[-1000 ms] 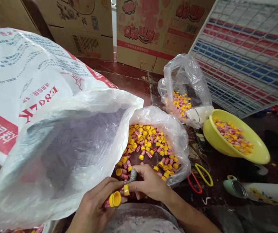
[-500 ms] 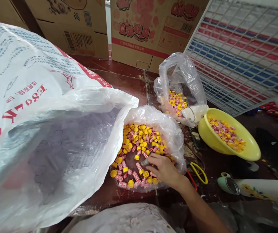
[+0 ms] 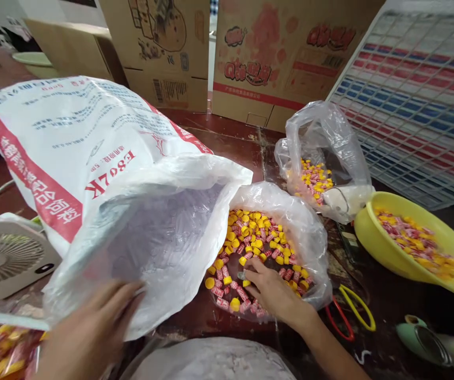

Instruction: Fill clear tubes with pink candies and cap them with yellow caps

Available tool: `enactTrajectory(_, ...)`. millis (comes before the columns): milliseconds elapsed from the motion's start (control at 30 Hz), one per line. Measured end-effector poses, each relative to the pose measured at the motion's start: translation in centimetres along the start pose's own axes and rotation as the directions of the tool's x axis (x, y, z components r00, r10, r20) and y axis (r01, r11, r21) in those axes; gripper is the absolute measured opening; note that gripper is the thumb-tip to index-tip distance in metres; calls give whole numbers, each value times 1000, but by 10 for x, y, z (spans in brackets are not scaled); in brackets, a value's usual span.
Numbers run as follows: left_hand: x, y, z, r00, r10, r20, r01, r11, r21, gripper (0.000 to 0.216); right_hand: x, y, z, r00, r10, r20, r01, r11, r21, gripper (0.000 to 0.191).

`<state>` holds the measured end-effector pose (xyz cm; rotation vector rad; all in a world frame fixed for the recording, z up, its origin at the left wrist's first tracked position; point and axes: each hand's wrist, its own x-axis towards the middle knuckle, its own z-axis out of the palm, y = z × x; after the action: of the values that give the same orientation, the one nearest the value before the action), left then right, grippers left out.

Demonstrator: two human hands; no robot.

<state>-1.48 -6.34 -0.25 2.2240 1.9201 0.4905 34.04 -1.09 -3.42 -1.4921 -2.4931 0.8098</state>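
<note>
Tabletop point(image 3: 227, 137): dark red-brown, worn.
Sack point(image 3: 64, 121): white, red and blue print; lies along the left side, mouth gaping toward the near edge.
Carton point(image 3: 290, 58): brown, red lettering; stands at the far edge.
Wire rack point(image 3: 409, 105): white; leans at the far right corner.
Basin point(image 3: 373, 227): yellow, part filled with red and yellow pieces; right side.
Near bag point(image 3: 306, 237): clear plastic, spread wide near the middle of the near edge, beside the sack's mouth.
Far bag point(image 3: 338, 132): clear plastic, similar contents; beyond the near bag, toward the far right corner.
Fan point(image 3: 5, 258): pale; left side.
Left hand point(image 3: 100, 316): blurred, at the sack's lower rim; whether it grasps anything cannot be told.
Right hand point(image 3: 272, 290): fingers bent down among the near bag's contents, grey cover on one fingertip; a firm hold cannot be confirmed.
Capped pieces point(image 3: 258, 243): many, red-patterned with yellow caps; strewn loose inside the near bag.
</note>
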Motion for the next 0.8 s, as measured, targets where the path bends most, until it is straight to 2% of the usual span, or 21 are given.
enactTrajectory(100, 54, 30, 25, 974, -91, 208, 54, 983, 176, 34, 2, -2, 0, 996, 15, -90, -12, 999, 40, 30)
enactTrajectory(167, 82, 48, 37, 967, -114, 230, 69, 978, 198, 30, -1, -6, -4, 985, 45, -167, -22, 991, 133, 23)
enactTrajectory(233, 94, 54, 43, 971, -104, 215, 68, 983, 168, 27, -6, -11, -9, 971, 107, -212, -33, 944, 328, 15)
enactTrajectory(267, 94, 53, 44, 973, -100, 210, 67, 986, 155, 26, -8, -14, -11, 965, 153, -211, -39, 885, 463, 11)
enactTrajectory(333, 83, 46, 41, 976, -81, 204, 65, 994, 83, 25, -11, -21, -13, 958, 238, -161, -47, 683, 729, 3)
enactTrajectory(400, 65, 41, 34, 983, -37, 179, 54, 994, -93, 27, -9, -31, -14, 957, 275, -93, -42, 449, 893, 16)
enactTrajectory(467, 46, 43, 23, 989, 29, 143, 18, 947, -320, 29, -3, -41, -15, 961, 272, -48, -37, 300, 953, 25)
enactTrajectory(533, 32, 52, 12, 986, 97, 139, -21, 882, -471, 25, 5, -52, -16, 970, 244, -9, -47, 223, 974, 29)
enactTrajectory(633, 22, 71, 3, 959, 183, 215, -25, 814, -580, 16, 13, -64, -16, 985, 110, 133, -149, 154, 977, 35)
enactTrajectory(700, 19, 80, 3, 943, 213, 255, -8, 782, -623, 14, 15, -66, -14, 974, 57, 219, -225, 141, 964, 40)
enactTrajectory(800, 13, 87, 9, 939, 228, 257, -7, 760, -650, 15, 15, -61, -9, 961, 85, 264, -275, 160, 948, 46)
